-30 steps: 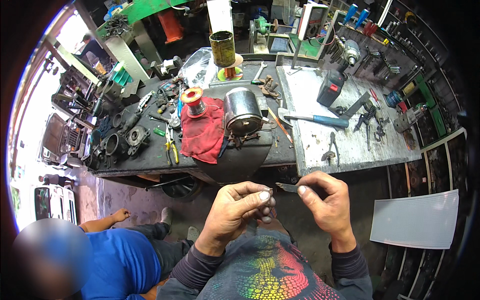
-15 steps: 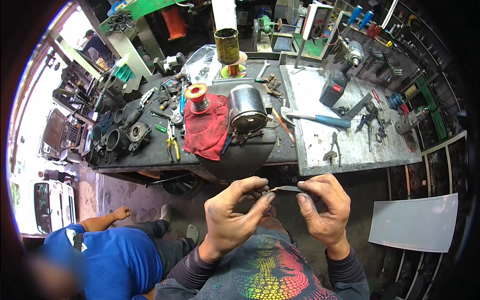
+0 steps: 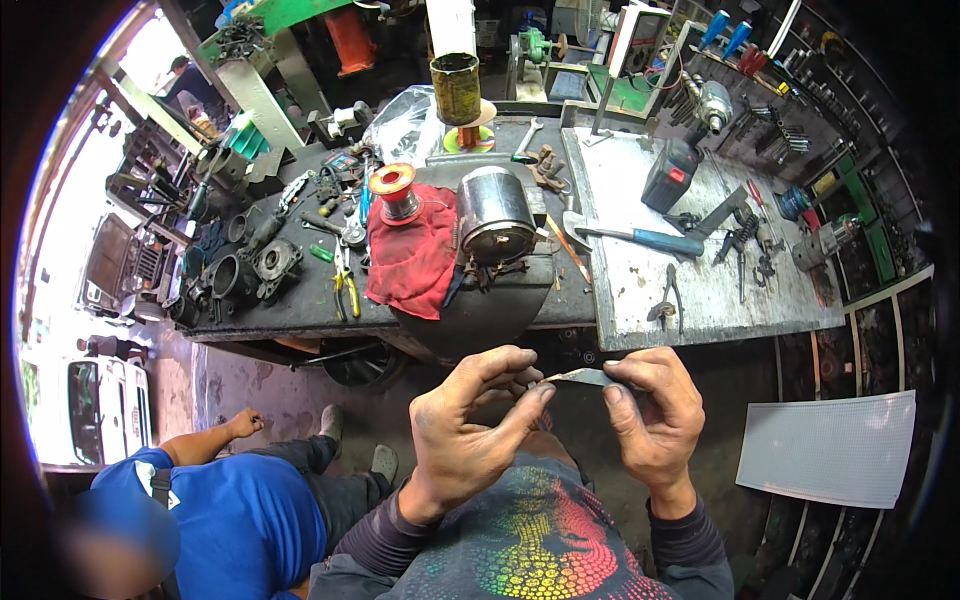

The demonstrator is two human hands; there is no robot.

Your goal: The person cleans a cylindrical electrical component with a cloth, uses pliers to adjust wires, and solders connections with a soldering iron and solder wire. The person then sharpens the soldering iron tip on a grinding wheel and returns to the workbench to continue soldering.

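Dark workbench (image 3: 310,287) is stretching around a metal cylinder (image 3: 497,208), with red cloth (image 3: 410,270) lying to its left. On the cylinder's near side, the left hand (image 3: 455,430) is curling at the tip of a thin grey strip (image 3: 586,377), any pinch there not showing, while the right hand (image 3: 655,420) is pinching the other end. Handling is looking unfinished, the strip not yet being put down. Right of the cylinder, a hammer (image 3: 640,237) is lying.
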